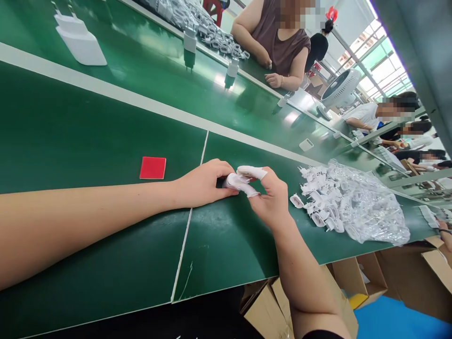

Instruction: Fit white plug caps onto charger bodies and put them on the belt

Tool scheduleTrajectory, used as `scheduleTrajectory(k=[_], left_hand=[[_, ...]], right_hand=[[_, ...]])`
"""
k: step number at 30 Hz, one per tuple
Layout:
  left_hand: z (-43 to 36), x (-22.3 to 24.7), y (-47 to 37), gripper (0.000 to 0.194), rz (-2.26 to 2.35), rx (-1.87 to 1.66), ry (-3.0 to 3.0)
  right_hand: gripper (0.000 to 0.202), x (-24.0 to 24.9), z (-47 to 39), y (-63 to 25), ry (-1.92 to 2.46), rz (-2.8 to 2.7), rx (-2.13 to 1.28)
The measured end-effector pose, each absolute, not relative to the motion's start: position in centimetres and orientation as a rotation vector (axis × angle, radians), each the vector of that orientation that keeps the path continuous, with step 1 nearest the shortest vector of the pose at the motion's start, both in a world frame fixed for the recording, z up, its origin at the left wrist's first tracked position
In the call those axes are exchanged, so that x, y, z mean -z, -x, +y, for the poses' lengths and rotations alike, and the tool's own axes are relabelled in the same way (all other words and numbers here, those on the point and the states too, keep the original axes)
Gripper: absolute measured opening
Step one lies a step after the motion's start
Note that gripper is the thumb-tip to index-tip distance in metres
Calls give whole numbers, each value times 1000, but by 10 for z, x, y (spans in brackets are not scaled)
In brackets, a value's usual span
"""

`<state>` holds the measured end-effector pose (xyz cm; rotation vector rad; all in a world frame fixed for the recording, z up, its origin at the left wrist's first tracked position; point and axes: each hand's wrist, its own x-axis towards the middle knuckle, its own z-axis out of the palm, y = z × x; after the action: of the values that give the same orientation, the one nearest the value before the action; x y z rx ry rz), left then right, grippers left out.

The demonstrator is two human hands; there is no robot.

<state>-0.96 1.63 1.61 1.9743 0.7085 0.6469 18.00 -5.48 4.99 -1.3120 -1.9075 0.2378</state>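
Observation:
My left hand (pixel 208 184) lies low over the green tabletop, its fingers closed around a white plastic charger part (pixel 230 181). From the other side comes my right hand (pixel 271 195), with white covers on its thumb and index finger. Those two fingertips pinch at the same part, so much of it is hidden. A red square block (pixel 152 168) lies on the table behind my left forearm. To the right of my right hand is a heap of white plug parts (pixel 321 195), spilling from a clear plastic bag (pixel 374 205).
Beyond a pale strip runs a green belt (pixel 148 61) carrying spaced white chargers, one large plug charger (pixel 80 40) nearest. Across it sits a co-worker (pixel 278 47) beside piled white parts (pixel 212 33). Cardboard boxes (pixel 356 278) stand below the table's front edge at right.

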Motion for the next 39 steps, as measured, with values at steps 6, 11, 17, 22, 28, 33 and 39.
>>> scheduleTrajectory(k=[6, 11, 17, 22, 28, 33, 39], left_hand=[[16, -18, 9, 35, 719, -627, -1966], [16, -19, 9, 36, 744, -610, -1972], [16, -18, 9, 38, 736, -603, -1971], [17, -18, 8, 37, 717, -621, -1972], [17, -17, 8, 34, 704, -637, -1981], [16, -15, 8, 31, 718, -637, -1979], [16, -12, 6, 31, 746, -670, -1986]], right_hand=[[23, -49, -52, -179, 1348, -2080, -106], [25, -52, -52, -179, 1328, -2064, 18], [22, -56, -52, -178, 1249, -2063, 3], [23, -55, -52, -177, 1322, -2097, 19], [23, -52, -51, -177, 1327, -2123, 47], [26, -52, -50, -176, 1421, -2131, 93], [31, -50, -51, -173, 1443, -2125, 208]])
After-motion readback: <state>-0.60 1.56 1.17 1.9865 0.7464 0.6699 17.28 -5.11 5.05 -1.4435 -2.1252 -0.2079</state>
